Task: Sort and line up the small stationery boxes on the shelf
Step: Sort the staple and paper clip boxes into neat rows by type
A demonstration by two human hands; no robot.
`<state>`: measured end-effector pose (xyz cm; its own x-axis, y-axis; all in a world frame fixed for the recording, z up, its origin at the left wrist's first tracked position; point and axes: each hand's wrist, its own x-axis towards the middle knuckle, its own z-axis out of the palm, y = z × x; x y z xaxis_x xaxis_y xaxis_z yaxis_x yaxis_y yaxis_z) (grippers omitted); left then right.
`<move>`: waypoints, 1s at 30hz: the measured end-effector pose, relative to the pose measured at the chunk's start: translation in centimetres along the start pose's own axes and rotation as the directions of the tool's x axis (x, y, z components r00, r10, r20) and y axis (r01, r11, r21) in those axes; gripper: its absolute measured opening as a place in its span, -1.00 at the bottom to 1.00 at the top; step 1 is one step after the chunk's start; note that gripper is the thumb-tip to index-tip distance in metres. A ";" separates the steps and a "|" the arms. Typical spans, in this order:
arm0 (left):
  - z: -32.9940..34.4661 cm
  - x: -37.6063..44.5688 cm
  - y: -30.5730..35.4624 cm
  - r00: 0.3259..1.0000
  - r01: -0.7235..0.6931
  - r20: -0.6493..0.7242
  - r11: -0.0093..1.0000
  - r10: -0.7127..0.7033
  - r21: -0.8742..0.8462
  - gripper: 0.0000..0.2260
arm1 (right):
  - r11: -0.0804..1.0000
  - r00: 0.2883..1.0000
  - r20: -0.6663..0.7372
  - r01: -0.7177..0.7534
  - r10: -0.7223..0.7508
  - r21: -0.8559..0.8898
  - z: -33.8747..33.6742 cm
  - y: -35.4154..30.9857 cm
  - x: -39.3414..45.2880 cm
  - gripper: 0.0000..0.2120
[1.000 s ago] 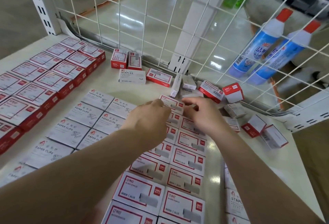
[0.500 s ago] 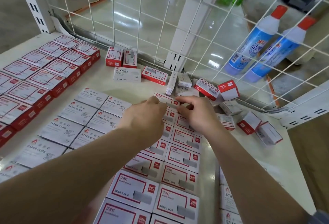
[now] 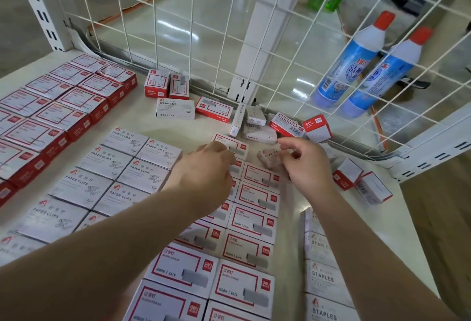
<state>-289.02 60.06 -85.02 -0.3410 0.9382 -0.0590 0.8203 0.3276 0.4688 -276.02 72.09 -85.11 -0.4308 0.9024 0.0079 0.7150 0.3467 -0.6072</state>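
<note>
Two columns of red-bordered staple boxes [image 3: 251, 221] run down the middle of the white shelf [image 3: 196, 127]. My left hand [image 3: 204, 170] holds the farthest red-bordered staple box [image 3: 230, 143] at the head of the left column, fingers curled over its near edge. My right hand [image 3: 308, 165] pinches a small white STAPLES box [image 3: 269, 158], tilted just above the head of the right column. Loose boxes [image 3: 285, 125] lie jumbled along the wire mesh behind both hands.
Grey PAPER CLIPS boxes [image 3: 112, 162] sit in rows on the left, with red boxes [image 3: 51, 116] beyond them. A column of white STAPLES boxes [image 3: 322, 277] runs along the right. More loose boxes [image 3: 362, 183] lie far right. Two blue bottles [image 3: 356, 65] stand behind the wire mesh [image 3: 257, 19].
My right hand has let go of the red-bordered box, shifted right and now holds a white STAPLES box. My left hand stays on the red-bordered box.
</note>
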 end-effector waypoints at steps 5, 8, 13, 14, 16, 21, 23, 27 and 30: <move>0.6 -0.1 1.0 0.998 -0.052 0.018 0.996 0.053 -0.073 -0.70 | 0.999 1.000 0.023 -0.014 0.015 -0.047 -1.3 1.6 -0.1 -0.75; 1.2 -0.1 1.6 0.996 -0.082 0.015 0.994 0.083 -0.075 -0.68 | 0.998 0.998 0.060 0.013 -0.009 -0.067 -1.3 2.2 -0.2 -0.70; 1.7 -0.2 2.2 0.993 -0.101 0.054 0.994 0.102 -0.030 -0.65 | 0.993 0.994 0.092 -0.042 0.053 -0.109 -0.6 2.3 0.5 -0.59; 1.7 -0.2 2.2 0.992 -0.108 0.060 0.994 0.109 -0.017 -0.65 | 0.991 0.995 0.082 -0.051 0.061 -0.121 -0.4 2.3 0.7 -0.56; 1.8 -0.3 2.0 0.991 -0.120 0.066 0.993 0.120 -0.004 -0.64 | 0.988 0.996 0.061 -0.059 0.068 -0.142 0.0 2.5 1.0 -0.52; 1.9 -0.4 1.5 0.988 -0.143 0.060 0.990 0.143 -0.013 -0.64 | 0.986 0.996 0.044 -0.065 0.073 -0.152 0.4 2.6 1.1 -0.46; 2.0 -0.4 1.3 0.988 -0.143 0.061 0.990 0.144 -0.018 -0.63 | 0.985 0.998 0.035 -0.050 0.057 -0.168 0.7 2.5 1.1 -0.30; 2.1 -0.4 1.1 0.988 -0.144 0.062 0.989 0.145 -0.020 -0.63 | 0.967 0.998 0.016 -0.051 0.056 -0.248 1.0 2.4 1.3 -0.20; 2.0 -0.4 1.1 0.987 -0.146 0.059 0.989 0.148 -0.027 -0.63 | 0.963 0.997 0.025 -0.064 0.073 -0.263 0.9 2.0 1.4 -0.30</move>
<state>-287.05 60.30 -86.21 -0.1884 0.9812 -0.0412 0.8485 0.1837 0.4962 -275.65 73.82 -87.02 -0.3910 0.9187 -0.0562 0.8608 0.3434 -0.3757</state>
